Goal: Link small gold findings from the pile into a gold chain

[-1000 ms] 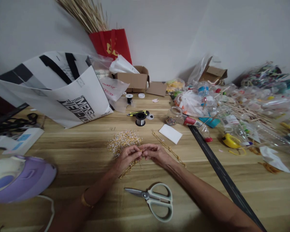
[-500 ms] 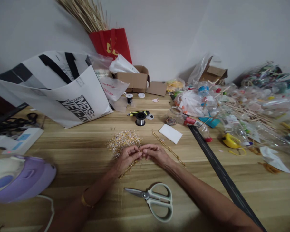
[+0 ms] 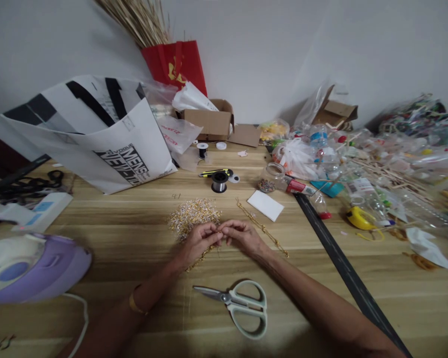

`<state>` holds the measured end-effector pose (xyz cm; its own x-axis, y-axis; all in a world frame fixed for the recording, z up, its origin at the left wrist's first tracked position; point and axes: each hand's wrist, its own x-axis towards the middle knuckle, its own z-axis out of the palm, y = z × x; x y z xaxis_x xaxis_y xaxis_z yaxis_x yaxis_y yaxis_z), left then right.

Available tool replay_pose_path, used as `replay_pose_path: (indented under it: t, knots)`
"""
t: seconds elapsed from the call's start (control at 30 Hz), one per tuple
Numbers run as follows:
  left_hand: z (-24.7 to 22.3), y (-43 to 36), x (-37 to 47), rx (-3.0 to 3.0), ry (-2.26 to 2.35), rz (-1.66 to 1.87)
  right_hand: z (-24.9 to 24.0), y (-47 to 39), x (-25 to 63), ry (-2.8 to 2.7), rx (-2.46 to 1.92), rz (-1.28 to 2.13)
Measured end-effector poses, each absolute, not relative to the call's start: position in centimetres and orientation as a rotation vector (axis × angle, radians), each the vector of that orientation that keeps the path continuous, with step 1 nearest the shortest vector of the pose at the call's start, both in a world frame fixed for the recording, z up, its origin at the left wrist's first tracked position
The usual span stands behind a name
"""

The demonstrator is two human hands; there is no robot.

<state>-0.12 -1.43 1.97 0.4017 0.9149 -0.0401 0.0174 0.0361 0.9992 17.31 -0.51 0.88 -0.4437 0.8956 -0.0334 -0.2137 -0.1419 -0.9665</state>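
Note:
My left hand (image 3: 201, 239) and my right hand (image 3: 243, 235) meet over the wooden table, fingertips pinched together. Between them is a gold beaded strand (image 3: 198, 260), whose tail hangs below my left hand; the small part at the fingertips is mostly hidden. A heap of gold and clear beads (image 3: 194, 215) lies just behind my left hand. To the right of my right hand, a second gold chain (image 3: 263, 228) stretches across the tabletop. Scissors with pale green handles (image 3: 246, 307) rest nearer to me, blades pointing left.
Behind my hands are a wire spool (image 3: 219, 182), a yellow-black cutter (image 3: 209, 173), a white pad (image 3: 266, 205) and a bead jar (image 3: 272, 178). A purple-white appliance (image 3: 48, 268) stands left, below a white bag (image 3: 134, 144). Plastic bottles and sticks (image 3: 388, 169) crowd the right.
The whole view has shifted slightly, with things appearing a little further right. Both hands keep their pinch on the strand, almost unchanged.

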Motion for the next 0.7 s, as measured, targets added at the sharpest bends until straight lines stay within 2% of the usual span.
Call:
replay_pose_path:
  t: [0.3,0.7]
  knots:
    - [3.3,-1.3,-0.5,1.443,0.878,0.772,2.5,-0.1,18.1,-1.240,-0.899,1.621]
    - [2.5,-0.8,-1.4,1.431,0.875,0.596,3.6,0.8,19.2,-1.057,-0.879,1.588]
